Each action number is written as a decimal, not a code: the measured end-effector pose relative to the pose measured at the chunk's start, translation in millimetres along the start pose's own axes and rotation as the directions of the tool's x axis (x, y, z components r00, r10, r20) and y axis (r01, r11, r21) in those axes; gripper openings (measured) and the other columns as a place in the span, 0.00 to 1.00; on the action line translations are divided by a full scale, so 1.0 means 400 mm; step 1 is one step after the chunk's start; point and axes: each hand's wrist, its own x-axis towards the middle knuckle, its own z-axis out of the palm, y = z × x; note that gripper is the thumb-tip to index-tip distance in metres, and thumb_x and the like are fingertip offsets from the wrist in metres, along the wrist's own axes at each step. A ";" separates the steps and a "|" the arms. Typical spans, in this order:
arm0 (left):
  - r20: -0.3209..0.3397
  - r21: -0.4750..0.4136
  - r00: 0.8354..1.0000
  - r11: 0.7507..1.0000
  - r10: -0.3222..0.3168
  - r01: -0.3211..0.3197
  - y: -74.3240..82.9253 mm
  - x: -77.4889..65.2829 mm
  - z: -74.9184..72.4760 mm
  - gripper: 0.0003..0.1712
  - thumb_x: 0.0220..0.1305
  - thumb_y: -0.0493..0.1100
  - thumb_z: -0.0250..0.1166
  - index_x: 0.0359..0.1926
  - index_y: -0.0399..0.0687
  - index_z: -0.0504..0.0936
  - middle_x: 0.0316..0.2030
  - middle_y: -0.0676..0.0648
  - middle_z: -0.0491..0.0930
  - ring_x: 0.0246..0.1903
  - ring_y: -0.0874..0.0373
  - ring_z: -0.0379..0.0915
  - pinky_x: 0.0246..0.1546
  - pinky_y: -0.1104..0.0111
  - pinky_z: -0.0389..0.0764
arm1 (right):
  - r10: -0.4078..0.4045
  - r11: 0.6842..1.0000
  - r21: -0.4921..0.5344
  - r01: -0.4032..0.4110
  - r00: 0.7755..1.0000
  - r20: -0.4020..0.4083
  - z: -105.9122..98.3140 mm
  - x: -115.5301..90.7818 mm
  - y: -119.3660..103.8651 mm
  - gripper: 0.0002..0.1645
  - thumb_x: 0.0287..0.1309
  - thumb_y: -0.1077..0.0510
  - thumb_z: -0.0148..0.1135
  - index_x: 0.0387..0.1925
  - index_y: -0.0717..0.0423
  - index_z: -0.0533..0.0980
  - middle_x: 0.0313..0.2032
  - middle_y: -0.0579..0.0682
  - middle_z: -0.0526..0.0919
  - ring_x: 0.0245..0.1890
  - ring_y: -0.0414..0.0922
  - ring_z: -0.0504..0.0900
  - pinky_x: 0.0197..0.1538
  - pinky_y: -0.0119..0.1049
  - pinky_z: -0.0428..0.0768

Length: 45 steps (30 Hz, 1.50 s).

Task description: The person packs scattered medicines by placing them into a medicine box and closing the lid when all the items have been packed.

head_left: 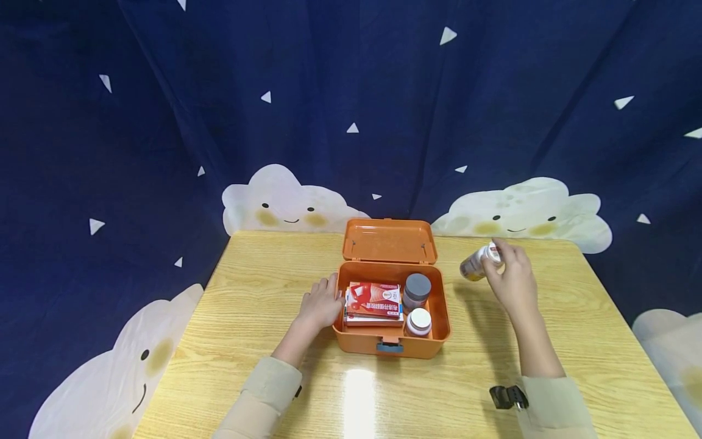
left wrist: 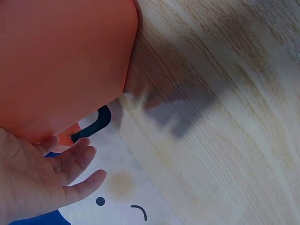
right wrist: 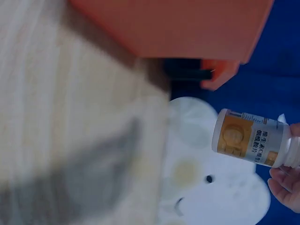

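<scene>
An orange lidded box (head_left: 356, 342) stands on the table with its lid (head_left: 390, 241) tipped back. Inside lie stacked medicine boxes (head_left: 374, 300), a grey-capped bottle (head_left: 417, 290) and a white-capped bottle (head_left: 419, 322). My left hand (head_left: 320, 303) rests at the box's left rim; in the left wrist view its fingers are loosely extended beside the orange wall. To the right of the box, my right hand (head_left: 514, 277) grips a white pill bottle (right wrist: 253, 138) by its cap end, tilted above the table. That bottle carries an orange and white label.
The wooden table (head_left: 263, 274) extends on both sides of the box. A blue latch (head_left: 390, 347) sits on the box's front. Behind the table hangs a dark blue curtain (head_left: 307, 55) with smiling clouds and white triangles.
</scene>
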 end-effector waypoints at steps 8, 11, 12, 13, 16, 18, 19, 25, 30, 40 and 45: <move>-0.003 0.000 1.000 1.000 0.004 -0.004 0.000 0.000 -0.002 0.34 0.62 0.49 0.49 0.67 0.43 0.53 0.57 0.38 0.63 0.57 0.44 0.58 0.52 0.48 0.63 | -0.116 0.986 0.107 0.125 0.989 -0.090 -0.028 -0.008 -0.103 0.26 0.50 0.62 0.61 0.54 0.65 0.71 0.43 0.67 0.73 0.44 0.62 0.71 0.47 0.58 0.68; -0.004 0.003 1.000 1.000 0.009 -0.009 0.001 0.000 -0.002 0.34 0.62 0.49 0.50 0.66 0.42 0.54 0.57 0.38 0.63 0.57 0.43 0.59 0.51 0.47 0.64 | -0.134 0.981 0.131 0.141 0.989 -0.067 -0.026 -0.017 -0.129 0.26 0.50 0.62 0.62 0.53 0.63 0.71 0.43 0.65 0.74 0.43 0.60 0.72 0.45 0.57 0.69; -0.004 0.003 1.000 1.000 0.009 -0.009 0.002 0.000 -0.002 0.34 0.62 0.49 0.50 0.66 0.42 0.54 0.57 0.38 0.63 0.57 0.43 0.59 0.51 0.47 0.64 | -0.137 0.980 0.135 0.144 0.989 -0.057 -0.024 -0.020 -0.136 0.26 0.50 0.62 0.62 0.54 0.63 0.72 0.43 0.65 0.74 0.43 0.60 0.72 0.43 0.56 0.69; -0.004 0.004 1.000 1.000 0.010 -0.010 0.002 0.000 -0.002 0.34 0.62 0.49 0.50 0.66 0.42 0.54 0.57 0.38 0.63 0.57 0.43 0.59 0.51 0.47 0.64 | -0.145 0.979 0.139 0.150 0.988 -0.047 -0.022 -0.023 -0.142 0.26 0.50 0.61 0.62 0.54 0.62 0.72 0.43 0.64 0.74 0.42 0.59 0.73 0.43 0.55 0.70; -0.004 0.005 1.000 1.000 0.011 -0.011 0.002 0.000 -0.002 0.34 0.62 0.49 0.50 0.66 0.41 0.54 0.57 0.37 0.63 0.58 0.43 0.58 0.52 0.47 0.63 | -0.169 0.975 0.142 0.170 0.985 -0.022 -0.015 -0.033 -0.158 0.26 0.51 0.61 0.62 0.54 0.61 0.72 0.43 0.62 0.75 0.40 0.57 0.74 0.41 0.54 0.71; -0.003 0.003 1.000 1.000 0.011 -0.011 0.002 -0.001 -0.002 0.34 0.62 0.49 0.50 0.66 0.42 0.53 0.58 0.37 0.63 0.58 0.43 0.58 0.52 0.47 0.63 | -0.186 0.972 0.142 0.185 0.983 -0.013 -0.011 -0.039 -0.167 0.26 0.50 0.60 0.63 0.54 0.60 0.72 0.42 0.61 0.75 0.39 0.55 0.74 0.40 0.52 0.72; -0.004 0.004 1.000 1.000 0.011 -0.011 0.002 -0.001 -0.003 0.34 0.62 0.49 0.50 0.66 0.42 0.54 0.57 0.37 0.63 0.58 0.43 0.58 0.52 0.47 0.63 | -0.195 0.970 0.144 0.194 0.981 -0.008 -0.008 -0.042 -0.171 0.26 0.50 0.60 0.63 0.54 0.59 0.72 0.42 0.61 0.75 0.38 0.55 0.75 0.40 0.51 0.72; -0.011 -0.001 1.000 1.000 0.011 -0.011 0.003 -0.003 -0.004 0.33 0.62 0.49 0.50 0.66 0.42 0.55 0.56 0.37 0.64 0.57 0.43 0.59 0.51 0.47 0.63 | -0.216 0.965 0.156 0.211 0.976 0.011 0.000 -0.054 -0.190 0.26 0.50 0.60 0.63 0.54 0.58 0.72 0.42 0.59 0.76 0.39 0.53 0.75 0.40 0.50 0.72; -0.010 -0.008 1.000 1.000 0.014 -0.014 0.003 -0.003 -0.007 0.34 0.62 0.49 0.50 0.66 0.42 0.55 0.56 0.37 0.64 0.57 0.42 0.59 0.52 0.47 0.63 | -0.221 0.962 0.169 0.213 0.975 0.030 0.002 -0.062 -0.203 0.26 0.51 0.60 0.63 0.54 0.58 0.72 0.41 0.59 0.76 0.40 0.54 0.75 0.42 0.52 0.72; -0.007 -0.012 1.000 1.000 0.014 -0.014 -0.001 -0.001 -0.003 0.34 0.62 0.49 0.50 0.66 0.41 0.54 0.57 0.36 0.64 0.58 0.42 0.59 0.53 0.46 0.63 | -0.271 0.949 0.178 0.259 0.961 0.045 0.011 -0.079 -0.226 0.26 0.49 0.60 0.64 0.52 0.59 0.73 0.41 0.57 0.76 0.40 0.52 0.76 0.43 0.51 0.74; -0.012 -0.012 1.000 1.000 0.012 -0.012 0.000 -0.001 -0.004 0.35 0.63 0.49 0.50 0.67 0.41 0.53 0.58 0.36 0.63 0.58 0.41 0.59 0.53 0.47 0.62 | -0.299 0.942 0.180 0.284 0.952 0.065 0.018 -0.087 -0.241 0.26 0.49 0.60 0.65 0.52 0.59 0.73 0.41 0.56 0.76 0.41 0.51 0.76 0.43 0.49 0.75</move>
